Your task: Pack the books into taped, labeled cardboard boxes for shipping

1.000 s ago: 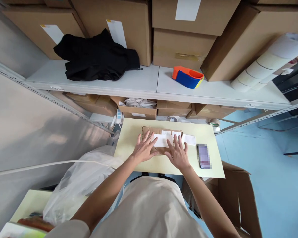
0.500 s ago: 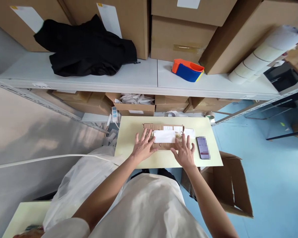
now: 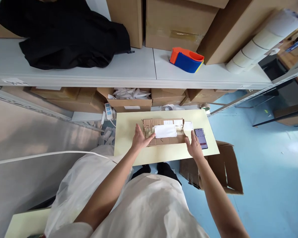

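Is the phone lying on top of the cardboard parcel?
No, the phone lies flat on the yellow table, just right of the cardboard parcel, beside the right hand.

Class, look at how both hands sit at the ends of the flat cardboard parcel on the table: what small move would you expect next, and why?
Probably a lift. The left hand and right hand grip opposite ends of the cardboard parcel, which lies flat on the table, white label up, with the phone close beside it.
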The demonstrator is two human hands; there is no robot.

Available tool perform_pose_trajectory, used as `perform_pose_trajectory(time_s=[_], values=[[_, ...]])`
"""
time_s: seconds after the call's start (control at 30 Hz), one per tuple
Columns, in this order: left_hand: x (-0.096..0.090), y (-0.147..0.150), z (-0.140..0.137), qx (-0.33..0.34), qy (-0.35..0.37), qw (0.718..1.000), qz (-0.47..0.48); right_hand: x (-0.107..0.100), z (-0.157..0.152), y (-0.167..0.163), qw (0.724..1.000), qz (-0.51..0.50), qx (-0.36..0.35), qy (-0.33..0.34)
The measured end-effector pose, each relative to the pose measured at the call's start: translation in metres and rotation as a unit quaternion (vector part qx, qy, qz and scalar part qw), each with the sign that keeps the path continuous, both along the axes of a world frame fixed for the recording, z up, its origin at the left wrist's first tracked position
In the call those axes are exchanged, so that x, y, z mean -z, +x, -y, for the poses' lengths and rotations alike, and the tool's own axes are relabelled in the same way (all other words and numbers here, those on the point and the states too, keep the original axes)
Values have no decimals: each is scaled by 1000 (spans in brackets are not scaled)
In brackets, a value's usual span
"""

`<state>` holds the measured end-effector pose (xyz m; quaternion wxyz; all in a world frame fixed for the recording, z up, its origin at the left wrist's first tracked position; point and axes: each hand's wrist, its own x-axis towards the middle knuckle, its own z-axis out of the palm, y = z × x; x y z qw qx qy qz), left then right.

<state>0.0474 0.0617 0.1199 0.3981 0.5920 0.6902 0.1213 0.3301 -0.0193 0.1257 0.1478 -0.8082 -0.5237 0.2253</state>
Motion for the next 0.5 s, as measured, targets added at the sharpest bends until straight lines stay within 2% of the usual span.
perform_pose_trajectory(time_s=[0.1, 0.23, 0.4, 0.5], values=[[2, 14, -9, -7, -11, 1000, 1, -3, -24, 7, 992, -117, 31, -38], [10, 15, -15, 2, -26, 999, 32, -6, -52, 6, 976, -197, 61, -73], [24, 0, -15, -13, -16, 994, 108, 0, -60, 0, 955, -266, 102, -83], [28, -2, -12, -23, -40, 985, 166, 6, -58, 0, 941, -311, 100, -83]])
